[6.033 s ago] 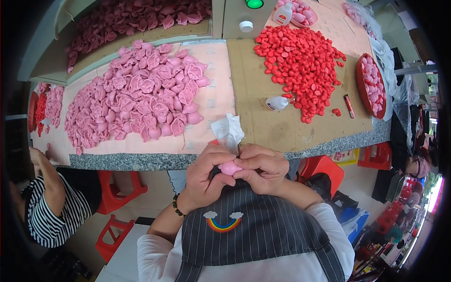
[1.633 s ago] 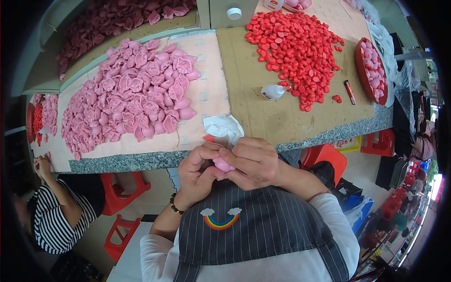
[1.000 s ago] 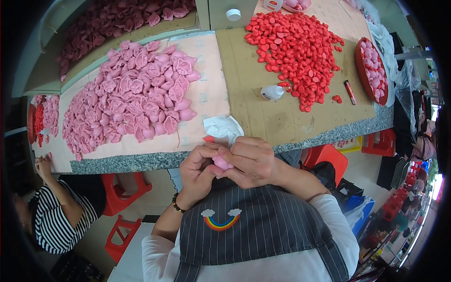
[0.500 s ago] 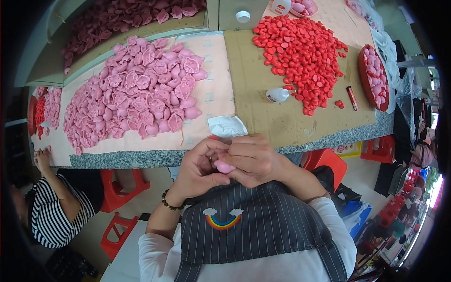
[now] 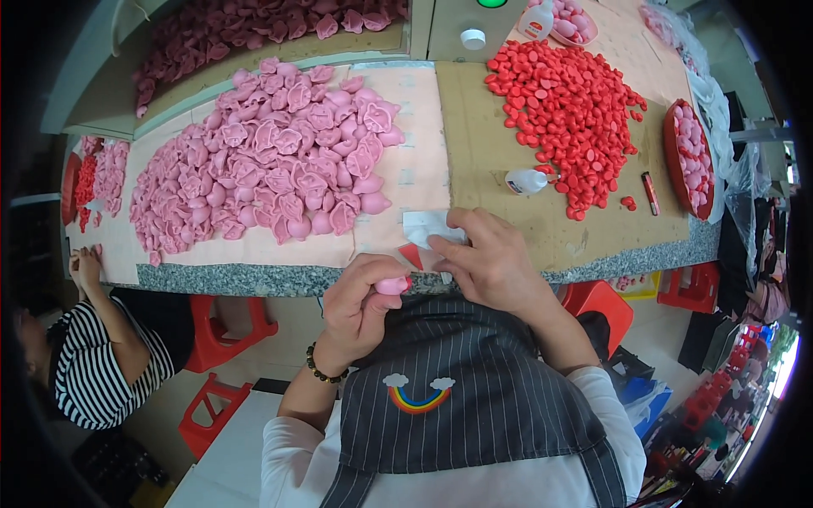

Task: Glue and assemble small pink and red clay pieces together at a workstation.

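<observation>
My left hand (image 5: 360,296) is closed around a small pink rubbery piece (image 5: 389,286), in front of the table edge. A bit of red shows at that piece's right end. To the right, my right hand (image 5: 491,258) reaches over a crumpled white tissue (image 5: 423,227) at the table's front edge. Its fingers are apart, with the fingertips on or just above the tissue's right part; contact is hard to make out. A red triangular scrap (image 5: 412,255) lies between the tissue and the edge.
A wide heap of pink petal-edged pieces (image 5: 271,161) covers the table's left; red pieces (image 5: 567,118) are heaped on the right. A small white bottle (image 5: 527,181), a red marker (image 5: 650,194) and a red basket (image 5: 677,165) stand or lie nearby. Left sits a person in stripes (image 5: 114,364).
My hands were together on the pink piece. Now my right hand has moved away, up to the tissue, while my left keeps the piece. The whole view has shifted slightly.
</observation>
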`<state>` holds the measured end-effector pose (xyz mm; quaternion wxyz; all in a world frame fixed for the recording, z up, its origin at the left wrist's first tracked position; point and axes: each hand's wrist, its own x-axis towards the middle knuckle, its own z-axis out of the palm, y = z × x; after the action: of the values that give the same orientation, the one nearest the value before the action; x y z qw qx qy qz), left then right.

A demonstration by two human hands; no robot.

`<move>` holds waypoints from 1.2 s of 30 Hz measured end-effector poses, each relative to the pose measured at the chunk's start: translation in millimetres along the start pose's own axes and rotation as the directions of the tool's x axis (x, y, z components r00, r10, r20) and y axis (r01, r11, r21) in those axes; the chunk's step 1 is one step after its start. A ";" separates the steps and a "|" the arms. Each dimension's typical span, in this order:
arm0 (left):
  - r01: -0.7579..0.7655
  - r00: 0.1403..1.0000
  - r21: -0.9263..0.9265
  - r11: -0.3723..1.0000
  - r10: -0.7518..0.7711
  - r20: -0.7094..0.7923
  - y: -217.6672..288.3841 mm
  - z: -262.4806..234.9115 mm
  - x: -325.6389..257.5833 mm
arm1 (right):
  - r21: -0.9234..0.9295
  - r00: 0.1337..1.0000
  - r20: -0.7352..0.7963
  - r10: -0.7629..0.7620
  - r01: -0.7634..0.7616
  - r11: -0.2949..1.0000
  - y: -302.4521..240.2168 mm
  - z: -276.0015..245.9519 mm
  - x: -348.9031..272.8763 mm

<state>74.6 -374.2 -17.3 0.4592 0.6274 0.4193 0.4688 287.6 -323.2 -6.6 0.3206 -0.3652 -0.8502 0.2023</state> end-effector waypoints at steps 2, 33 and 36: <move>-0.057 0.998 0.091 0.994 0.056 0.007 0.5 -0.5 1.7 | -0.081 0.999 0.005 -0.048 0.049 0.996 4.7 8.3 -3.5; -0.041 0.999 0.120 0.992 0.041 0.008 -19.1 26.3 -17.1 | 0.343 0.975 0.037 -0.220 0.194 0.919 -8.8 7.3 -13.8; -0.164 0.986 0.295 0.941 0.169 0.010 -9.7 28.8 -7.4 | 0.634 0.993 -0.028 0.115 -0.071 0.770 -16.6 19.9 -16.8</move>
<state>100.2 -384.4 -32.2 0.3163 0.7183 0.4333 0.4429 274.5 -348.8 -17.8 0.4414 -0.2845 -0.7032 0.4792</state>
